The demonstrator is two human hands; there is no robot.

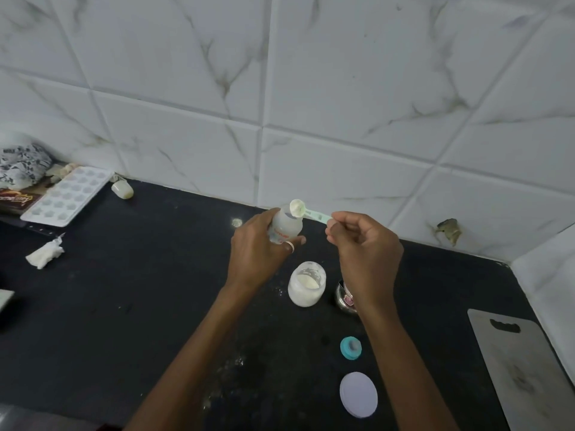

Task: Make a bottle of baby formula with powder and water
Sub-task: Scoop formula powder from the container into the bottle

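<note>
Head view looks down on a black countertop [130, 300] backed by white marble-pattern tiles [342, 88]; going left to right, at about nine to ten o'clock lie a patterned cloth [23, 163], a brown printed packet [17, 197] and a white ice-cube tray [67, 195], with a small cream-coloured object [123, 189] just beside the tray's far corner; a crumpled white tissue [45, 253] sits below them, apart from the tray. Near the centre, the left hand [258, 247] is wrapped around a small clear baby bottle [286, 227], holding it tilted with its mouth toward one o'clock; a ring shows on one finger. A scoop [297, 208] with a white bowl and pale green handle is at the bottle's mouth, powder clinging inside the bowl; the right hand [365, 247] pinches the end of the handle between thumb and fingertips, the other fingers curled in. At six o'clock from the bottle an open jar of white powder [306, 284] stands on the counter; to its right, partly hidden by the right wrist, is a shiny metal container [343, 298]. Toward five o'clock lie a teal bottle collar with its teat [351, 347] and, nearer, a round pale lid [358, 395]; spilled powder specks dot the counter around them. At four o'clock a metal cutting board [525, 371] lies flat beside the side wall.
</note>
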